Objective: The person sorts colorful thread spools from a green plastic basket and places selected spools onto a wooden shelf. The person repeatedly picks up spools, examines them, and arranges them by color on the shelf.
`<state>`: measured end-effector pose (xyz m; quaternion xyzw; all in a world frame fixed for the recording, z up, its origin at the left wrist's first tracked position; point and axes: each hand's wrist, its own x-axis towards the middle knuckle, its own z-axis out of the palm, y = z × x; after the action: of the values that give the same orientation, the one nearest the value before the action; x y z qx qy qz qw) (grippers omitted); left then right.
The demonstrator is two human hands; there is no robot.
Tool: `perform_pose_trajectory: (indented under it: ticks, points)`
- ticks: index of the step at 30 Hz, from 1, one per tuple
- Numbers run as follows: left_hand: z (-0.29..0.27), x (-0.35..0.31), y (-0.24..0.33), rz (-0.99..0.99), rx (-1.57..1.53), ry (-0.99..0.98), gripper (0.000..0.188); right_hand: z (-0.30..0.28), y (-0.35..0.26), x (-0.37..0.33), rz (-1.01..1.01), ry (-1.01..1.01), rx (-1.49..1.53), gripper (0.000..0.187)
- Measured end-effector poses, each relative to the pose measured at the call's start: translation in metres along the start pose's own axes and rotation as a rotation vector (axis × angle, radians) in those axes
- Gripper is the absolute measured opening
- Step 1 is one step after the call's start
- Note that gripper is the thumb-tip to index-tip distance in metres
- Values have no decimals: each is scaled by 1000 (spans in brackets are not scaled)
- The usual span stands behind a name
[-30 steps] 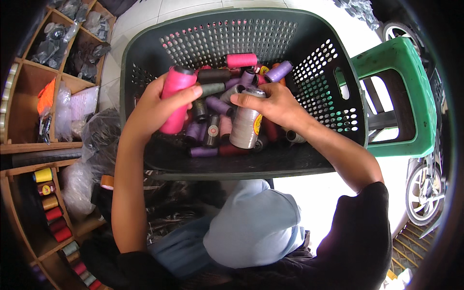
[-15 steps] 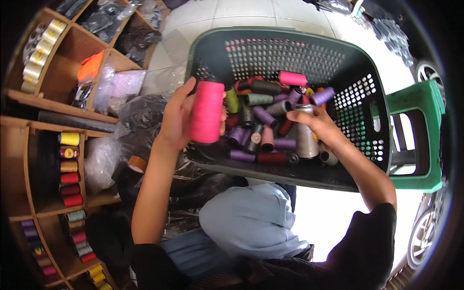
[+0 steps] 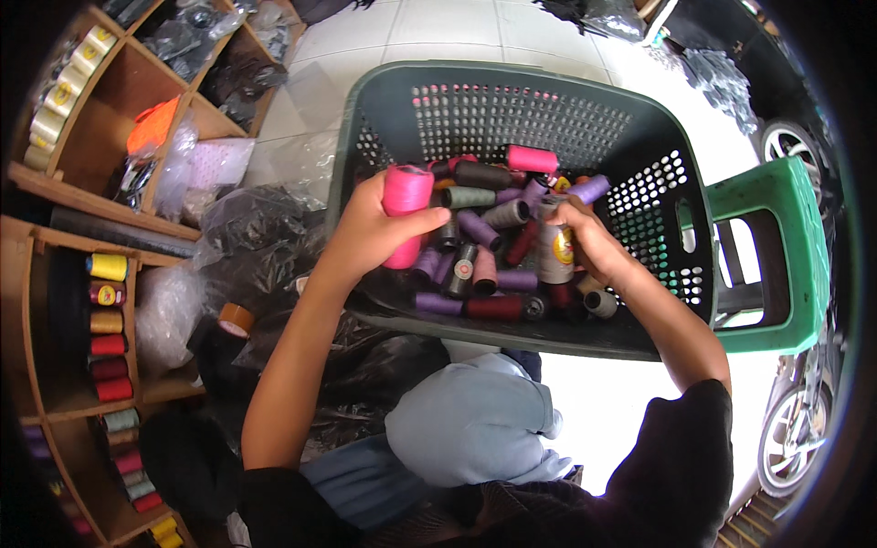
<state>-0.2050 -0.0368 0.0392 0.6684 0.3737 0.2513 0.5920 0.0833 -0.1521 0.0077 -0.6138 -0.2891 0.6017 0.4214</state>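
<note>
My left hand (image 3: 373,230) is wrapped round a bright pink thread spool (image 3: 406,194), held upright at the left side of a dark green plastic basket (image 3: 512,75). In my right hand (image 3: 589,245) is a grey thread spool (image 3: 554,251), gripped near its top over the basket's right half. Beneath and between the hands lie several loose spools: a purple one (image 3: 479,230), a dark red one (image 3: 494,308), a black one (image 3: 461,269) and, toward the far side, another pink spool (image 3: 532,158).
A wooden shelf (image 3: 137,251) with thread spools stands on the left, next to clear and black plastic bags (image 3: 251,219). Brown tape (image 3: 236,320) lies among them. On the right is a green plastic stool (image 3: 797,256) beside the basket; beyond it shows a wheel (image 3: 793,438).
My left hand has turned the pink spool, and its thumb now crosses the front. The grey spool has moved slightly up from the basket floor and turned, showing its yellow label.
</note>
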Motion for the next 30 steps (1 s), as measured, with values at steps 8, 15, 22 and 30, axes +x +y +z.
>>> perform_pose_trajectory:
  ticks: [8, 15, 22, 30]
  points:
    - [16, 18, -9, 176, 166, -263, 41, 4, 21, 1, -533, -188, -317, 51]
    - [30, 35, 8, 228, 342, -442, 37, 1, 12, -13, -865, -55, -738, 53]
    - [38, 42, -2, 304, 348, -508, 35, 0, 8, -16, -874, -56, -790, 53]
    - [13, 32, 18, 360, 283, -410, 42, -6, 15, -2, -802, -11, -927, 59]
